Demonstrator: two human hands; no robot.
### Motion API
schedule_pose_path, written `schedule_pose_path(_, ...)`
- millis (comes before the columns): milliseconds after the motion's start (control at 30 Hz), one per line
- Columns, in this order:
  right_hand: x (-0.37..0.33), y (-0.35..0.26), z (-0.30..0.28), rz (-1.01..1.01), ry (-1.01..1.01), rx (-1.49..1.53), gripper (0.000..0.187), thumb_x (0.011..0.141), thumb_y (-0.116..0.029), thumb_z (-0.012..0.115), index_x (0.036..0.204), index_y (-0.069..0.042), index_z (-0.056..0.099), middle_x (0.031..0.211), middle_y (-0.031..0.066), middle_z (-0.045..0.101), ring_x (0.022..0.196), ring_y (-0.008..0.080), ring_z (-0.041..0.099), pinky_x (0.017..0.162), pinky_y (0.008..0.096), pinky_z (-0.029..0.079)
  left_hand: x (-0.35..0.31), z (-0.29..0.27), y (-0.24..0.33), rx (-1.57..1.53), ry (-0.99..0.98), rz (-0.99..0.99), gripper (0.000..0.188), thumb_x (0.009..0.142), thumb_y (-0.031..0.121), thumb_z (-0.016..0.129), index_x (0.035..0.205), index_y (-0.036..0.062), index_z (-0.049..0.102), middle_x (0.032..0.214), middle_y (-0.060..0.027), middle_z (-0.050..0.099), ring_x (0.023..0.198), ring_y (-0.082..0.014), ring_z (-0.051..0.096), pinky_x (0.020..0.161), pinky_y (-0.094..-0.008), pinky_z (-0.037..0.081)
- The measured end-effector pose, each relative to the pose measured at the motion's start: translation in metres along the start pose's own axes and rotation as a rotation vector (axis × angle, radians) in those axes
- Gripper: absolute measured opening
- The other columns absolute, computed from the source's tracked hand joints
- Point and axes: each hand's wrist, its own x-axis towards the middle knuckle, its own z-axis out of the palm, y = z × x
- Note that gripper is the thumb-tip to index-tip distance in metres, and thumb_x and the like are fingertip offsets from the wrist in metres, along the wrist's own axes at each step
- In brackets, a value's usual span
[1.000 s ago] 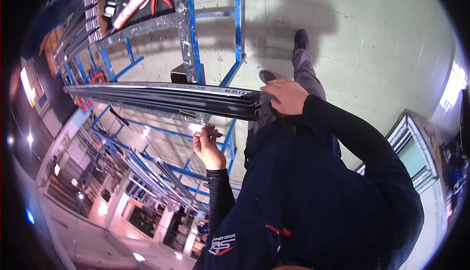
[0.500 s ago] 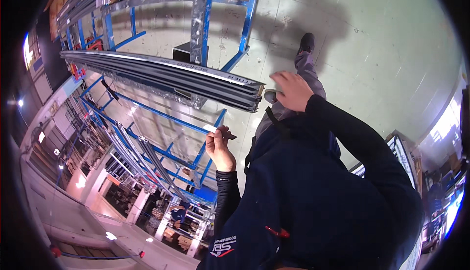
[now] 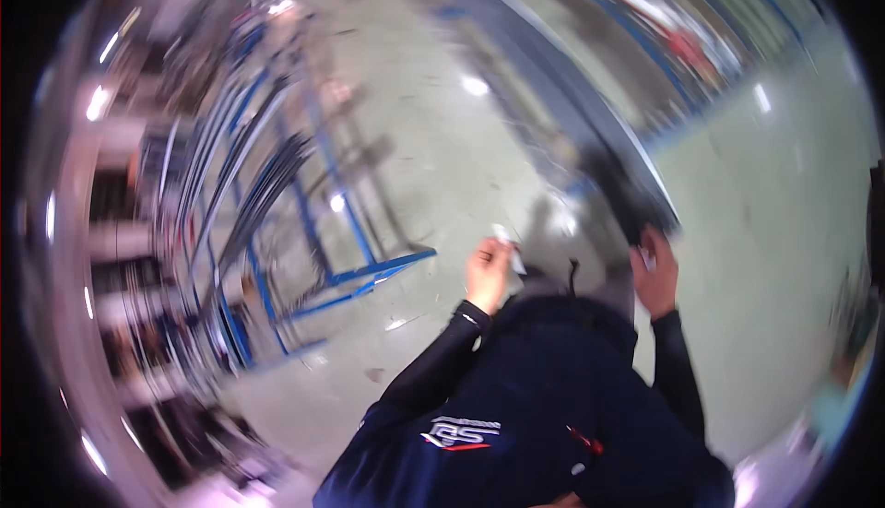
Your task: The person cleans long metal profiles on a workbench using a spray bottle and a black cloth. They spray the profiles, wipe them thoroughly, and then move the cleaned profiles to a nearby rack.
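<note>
The picture is smeared by motion. My right hand (image 3: 654, 279) grips the near end of a long dark bundle of metal profiles (image 3: 590, 135), which runs away from me toward the upper middle. My left hand (image 3: 487, 273) is raised in front of my chest and pinches a small white slip (image 3: 509, 248); it does not touch the bundle. Both arms are in dark blue sleeves (image 3: 433, 370).
A blue steel rack (image 3: 359, 273) holding long dark bars (image 3: 267, 185) stands to the left on the pale concrete floor (image 3: 442, 139). More blue racking (image 3: 710, 56) runs along the upper right. Shelving blurs past on the far left.
The view has swung sharply: the rack that was straight ahead now lies to the left. The bundle now points up and away instead of across. Both hands keep their hold.
</note>
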Motion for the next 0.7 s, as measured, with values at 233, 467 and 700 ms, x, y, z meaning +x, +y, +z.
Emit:
schedule_pose_path(233, 0.103, -0.073, 0.178, -0.272, -0.231, -0.825, 0.090, 0.082, -0.037, 0.078, 0.151, 0.004, 0.038, 0.159, 0.0210, 0.037, 0.148, 0.0370, 0.031, 0.121, 0.0438, 0.027, -0.004, -0.143, 0.036, -0.068, 0.375, 0.125, 0.025, 0.098, 0.020, 0.068, 0.107, -0.0025, 0.064, 0.089, -0.0026, 0.067, 0.082, -0.0093, 0.058, 0.075, -0.0274, 0.050)
schedule_pose_path(467, 0.154, -0.112, 0.225, -0.217, -0.393, -1.244, 0.091, 0.087, -0.061, 0.066, 0.146, 0.006, 0.046, 0.167, 0.0148, 0.022, 0.154, 0.0360, 0.018, 0.123, 0.0500, 0.021, 0.003, -0.198, -0.028, -0.237, 0.814, 0.003, 0.025, 0.098, 0.019, 0.066, 0.107, -0.0040, 0.065, 0.093, -0.0073, 0.071, 0.085, -0.0113, 0.063, 0.075, -0.0292, 0.051)
schedule_pose_path(700, 0.254, -0.112, 0.306, -0.474, -0.216, -0.995, 0.082, 0.090, -0.059, 0.063, 0.140, 0.005, 0.051, 0.162, 0.0211, 0.030, 0.149, 0.0396, 0.027, 0.121, 0.0488, 0.026, 0.134, -0.231, 0.059, -0.135, 0.679, 0.023, 0.030, 0.096, 0.024, 0.065, 0.106, -0.0047, 0.065, 0.087, -0.0112, 0.070, 0.079, -0.0195, 0.064, 0.073, -0.0361, 0.051)
